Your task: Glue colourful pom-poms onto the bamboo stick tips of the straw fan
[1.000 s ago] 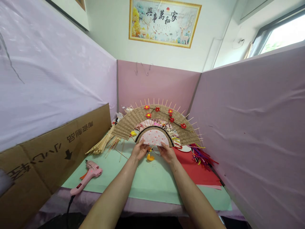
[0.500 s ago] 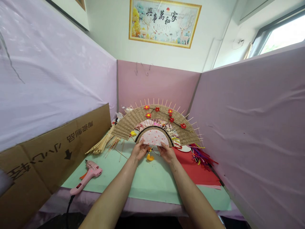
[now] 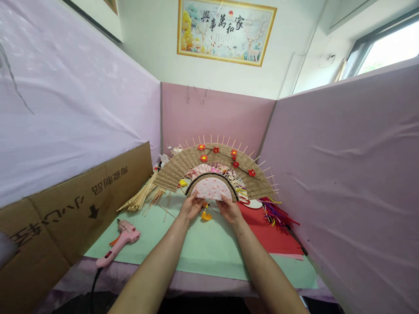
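Woven fan [image 3: 183,168] standing upright | left hand [image 3: 191,207], right hand [image 3: 231,210] pinching its pink base [image 3: 212,189] | advise gripping evenly, sticks fragile.

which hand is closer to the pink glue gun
Left. The left hand grips the fan nearer the glue gun; the right hand grips it farther away.

One head-worn camera looks forward and slightly down, close above the green table mat [image 3: 209,248], facing the pink back partition [image 3: 216,117].
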Demonstrator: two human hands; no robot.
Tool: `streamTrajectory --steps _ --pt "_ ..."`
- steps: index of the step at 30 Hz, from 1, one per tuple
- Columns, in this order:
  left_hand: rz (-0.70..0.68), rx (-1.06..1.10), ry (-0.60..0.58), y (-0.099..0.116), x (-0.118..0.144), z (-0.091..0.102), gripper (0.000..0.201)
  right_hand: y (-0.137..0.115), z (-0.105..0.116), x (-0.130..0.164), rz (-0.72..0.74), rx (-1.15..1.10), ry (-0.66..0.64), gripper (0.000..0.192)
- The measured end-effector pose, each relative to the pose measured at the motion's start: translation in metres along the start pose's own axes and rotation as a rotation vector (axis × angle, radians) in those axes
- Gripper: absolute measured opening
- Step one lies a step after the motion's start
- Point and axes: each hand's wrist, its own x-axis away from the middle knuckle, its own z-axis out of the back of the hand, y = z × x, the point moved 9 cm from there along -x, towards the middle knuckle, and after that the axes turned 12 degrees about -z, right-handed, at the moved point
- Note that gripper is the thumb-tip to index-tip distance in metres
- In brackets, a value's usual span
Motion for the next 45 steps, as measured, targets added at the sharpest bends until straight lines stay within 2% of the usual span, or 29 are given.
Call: streamTrajectory --steps 19,27,31,34,37,39,41,45 --pt "0.0 -0.007 0.021 0.005 0.009 -0.008 0.018 0.0 0.0 -0.001 -0.002 -0.007 0.001 0.023" --pt "0.024 -0.036 0.046 0.006 0.017 -0.02 0.018 -0.009 -0.011 0.009 0.012 -0.016 0.052 0.024" --pt "0.006 -0.077 0.005 0.018 0.045 -0.045 0.018 -0.022 -0.028 0.044 0.085 -0.009 0.079 0.04" --pt "-0.038 -0.12 -0.04 0.032 0.087 -0.069 0.018 -0.028 -0.047 0.092 0.136 -0.002 0.093 0.047" --pt "-0.048 -0.134 -0.025 0.039 0.133 -0.079 0.021 -0.029 -0.059 0.144 0.166 0.011 0.134 0.05" --pt "-0.027 -0.15 0.004 0.037 0.156 -0.075 0.025 -0.022 -0.057 0.17 0.137 0.021 0.186 0.051" --pt "0.015 -0.175 0.069 0.03 0.17 -0.059 0.027 -0.013 -0.048 0.185 0.105 0.021 0.23 0.052" --pt "0.101 -0.209 0.157 0.01 0.176 -0.024 0.024 0.013 -0.017 0.191 0.036 -0.004 0.303 0.047"
